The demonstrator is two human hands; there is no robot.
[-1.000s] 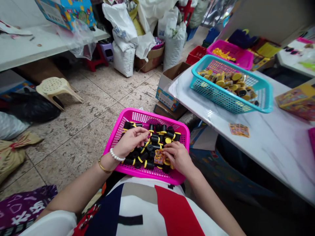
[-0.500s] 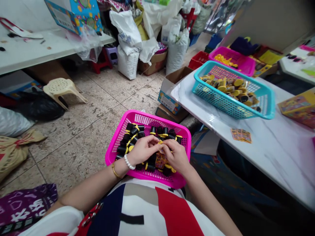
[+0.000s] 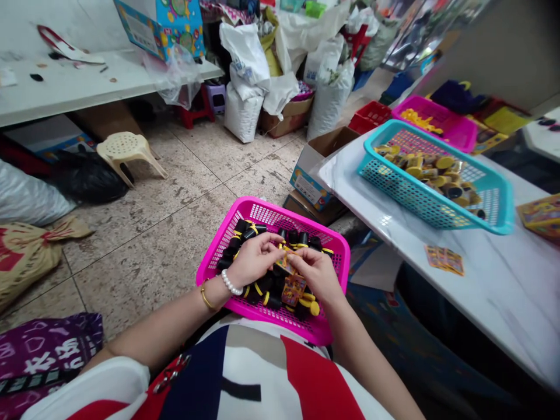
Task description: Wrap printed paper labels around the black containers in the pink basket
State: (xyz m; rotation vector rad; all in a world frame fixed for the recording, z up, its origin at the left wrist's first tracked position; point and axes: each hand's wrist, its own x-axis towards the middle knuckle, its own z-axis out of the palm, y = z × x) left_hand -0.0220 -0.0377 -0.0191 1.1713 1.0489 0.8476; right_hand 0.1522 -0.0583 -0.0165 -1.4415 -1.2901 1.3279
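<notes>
My left hand, with a pearl bracelet and a gold bangle at the wrist, is closed in a pinch over a pink basket. Facing it, my right hand pinches too. Between their fingertips is a small printed yellow-orange label, partly hidden by the fingers. Just below lies a stack of orange printed labels on the basket's contents. Black cylinders with yellow rims fill much of the basket, which rests at my lap. A few yellow discs show near my right hand.
At right, a marble-patterned table bears a turquoise basket of labelled yellow cylinders and some orange cards. An open carton stands by its corner. A cream stool, white sacks and a black bag are on the floor.
The view has swung slightly left, so the surroundings sit further right. The printed label between my hands shows more now, and my fingertips are slightly further apart.
</notes>
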